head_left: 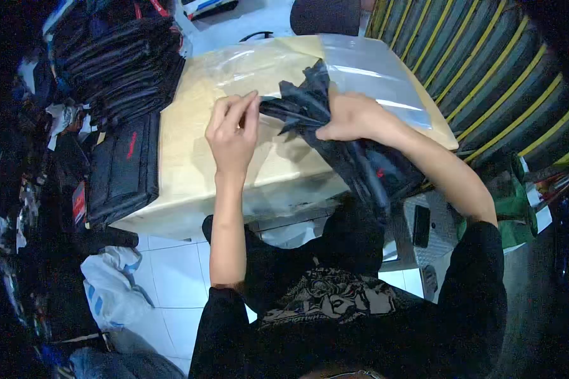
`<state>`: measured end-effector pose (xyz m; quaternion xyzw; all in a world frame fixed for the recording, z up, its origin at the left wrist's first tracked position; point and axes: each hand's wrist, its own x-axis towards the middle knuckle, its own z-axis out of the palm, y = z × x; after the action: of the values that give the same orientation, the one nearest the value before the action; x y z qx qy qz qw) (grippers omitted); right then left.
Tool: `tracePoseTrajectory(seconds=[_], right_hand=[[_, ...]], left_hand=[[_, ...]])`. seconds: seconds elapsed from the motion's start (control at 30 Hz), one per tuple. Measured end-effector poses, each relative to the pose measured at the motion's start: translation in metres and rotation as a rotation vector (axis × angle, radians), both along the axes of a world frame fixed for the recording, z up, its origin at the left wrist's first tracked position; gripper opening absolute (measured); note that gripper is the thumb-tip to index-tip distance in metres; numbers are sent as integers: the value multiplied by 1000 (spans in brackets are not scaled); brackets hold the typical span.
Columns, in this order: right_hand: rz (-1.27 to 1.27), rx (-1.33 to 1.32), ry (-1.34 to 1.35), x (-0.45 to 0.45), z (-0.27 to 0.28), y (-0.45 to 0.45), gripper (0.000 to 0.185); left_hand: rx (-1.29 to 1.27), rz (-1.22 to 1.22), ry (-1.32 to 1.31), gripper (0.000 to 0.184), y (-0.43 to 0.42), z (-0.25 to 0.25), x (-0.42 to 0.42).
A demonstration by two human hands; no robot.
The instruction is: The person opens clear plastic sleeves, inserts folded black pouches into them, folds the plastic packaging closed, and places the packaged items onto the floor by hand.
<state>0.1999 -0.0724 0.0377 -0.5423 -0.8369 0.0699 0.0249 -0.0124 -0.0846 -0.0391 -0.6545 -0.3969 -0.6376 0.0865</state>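
A black fabric bag with a small red mark hangs over the near right edge of the table, its upper part bunched into folds. My right hand is closed around those gathered folds. My left hand is raised to the left of them, thumb and fingertips pinched together. A thin dark strip of the bunched material reaches to these fingertips. The exact hold of the left fingers is partly hidden.
Clear plastic sheets lie across the table's far side. A stack of black bags stands at left, beside a flat black bag with red lettering. Yellow-striped dark rolls line the right. A white plastic bag sits on the floor.
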Motion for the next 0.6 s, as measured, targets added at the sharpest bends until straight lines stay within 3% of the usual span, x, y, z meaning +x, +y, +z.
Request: tracePoseTrajectory(seconds=[0.1,0.2,0.27,0.4,0.5,0.6], right_hand=[[-17,-28,-33,-21,6,4,82],[59,36,19,-31,-8,30,93],[85,112,246,-31,-34,56,94],[357,78,330,-3,-33,62,59],[15,152,35,-14,-28,47,49],[-4,73,-20,-16,-20,55,44]], left_hand=[[-53,-39,53,13,-5,5,8],[-52,9,123,13,-3,-8,6],[-89,95,136,11,-8,-18,0],[-240,141,37,10,-35,-39,-17],[-217,119,261,9,-41,-28,-21],[-428,153,411,9,-53,-6,-20]])
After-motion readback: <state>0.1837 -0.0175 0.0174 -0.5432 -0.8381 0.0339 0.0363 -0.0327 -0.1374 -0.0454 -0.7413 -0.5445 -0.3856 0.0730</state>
